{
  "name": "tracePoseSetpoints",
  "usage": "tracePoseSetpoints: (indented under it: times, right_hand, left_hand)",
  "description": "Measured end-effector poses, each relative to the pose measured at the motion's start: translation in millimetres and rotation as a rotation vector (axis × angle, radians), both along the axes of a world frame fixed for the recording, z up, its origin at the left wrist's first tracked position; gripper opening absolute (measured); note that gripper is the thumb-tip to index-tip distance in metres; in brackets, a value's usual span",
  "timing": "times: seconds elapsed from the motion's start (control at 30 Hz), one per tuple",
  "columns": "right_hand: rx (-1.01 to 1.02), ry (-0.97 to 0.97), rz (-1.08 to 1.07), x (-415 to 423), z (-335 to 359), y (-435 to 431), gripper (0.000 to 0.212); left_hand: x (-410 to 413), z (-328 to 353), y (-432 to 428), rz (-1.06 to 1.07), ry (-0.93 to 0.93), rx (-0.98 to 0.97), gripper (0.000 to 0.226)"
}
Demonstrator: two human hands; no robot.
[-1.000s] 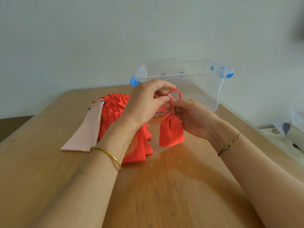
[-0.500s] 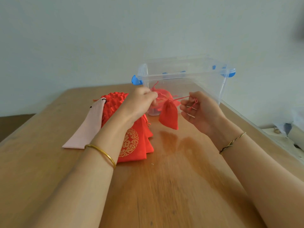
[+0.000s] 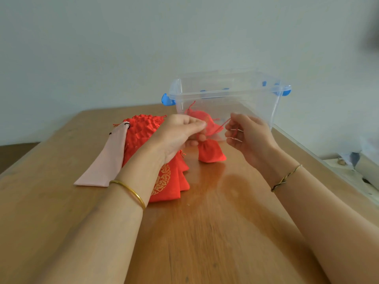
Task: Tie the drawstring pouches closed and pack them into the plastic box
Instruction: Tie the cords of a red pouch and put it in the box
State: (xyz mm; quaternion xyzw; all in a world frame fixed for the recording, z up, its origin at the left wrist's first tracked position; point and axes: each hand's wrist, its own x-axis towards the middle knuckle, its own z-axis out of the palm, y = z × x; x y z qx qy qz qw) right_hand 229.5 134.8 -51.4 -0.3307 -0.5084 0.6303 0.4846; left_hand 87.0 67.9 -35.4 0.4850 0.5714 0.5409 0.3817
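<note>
The table point(image 3: 215, 232) is bare wood at the near edge, with both forearms reaching over it.

To the left lies a fanned pile point(image 3: 168, 187) of red pouches with gold print. A flat pink pouch point(image 3: 106, 158) lies against its left side. They look like the stock waiting to be tied, kept within the left hand's reach.

Beyond the pile, the small red pouch point(image 3: 212, 152) is the one being worked on. Its bottom rests on the table and its neck is gathered tight. The left hand point(image 3: 180, 136) pinches the cord point(image 3: 223, 124) just above that neck between thumb and forefinger. The right hand point(image 3: 249, 138) has its fingers curled round the other run of cord, which stretches taut between the two hands. Pulling opposite ways like this is probably meant to cinch the knot (letting the pouch stand on the table keeps its weight off the cord).

Farthest off, the box point(image 3: 256, 107) stands open just behind the hands, so a finished pouch has a short trip. One red pouch point(image 3: 198, 117) already lies inside, against the near wall.
</note>
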Motion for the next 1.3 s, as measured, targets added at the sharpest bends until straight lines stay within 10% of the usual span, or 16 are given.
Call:
tracePoseSetpoints:
  times: [0.2,0.4,1.13,1.3]
  right_hand:
    - [0.178,-0.035,0.119,-4.0,4.0,-11.7,0.026]
    - [-0.001,-0.199,0.218,-2.3,0.8,-6.9,0.032]
    - [1.021,-0.704,-0.078,-10.4,-11.2,-8.8,0.006]
    - [0.879,-0.655,-0.056,-11.9,-11.1,-7.2,0.006]
  left_hand:
    - [6.9,-2.1,0.5,-0.038,0.242,-0.048,0.009]
    - [7.5,-0.2,-0.1,-0.062,0.093,-0.07,0.015]
    - [6.7,-3.0,1.6,0.145,0.044,-0.039,0.005]
    - [8.8,2.6,2.3,0.218,0.087,0.03,0.012]
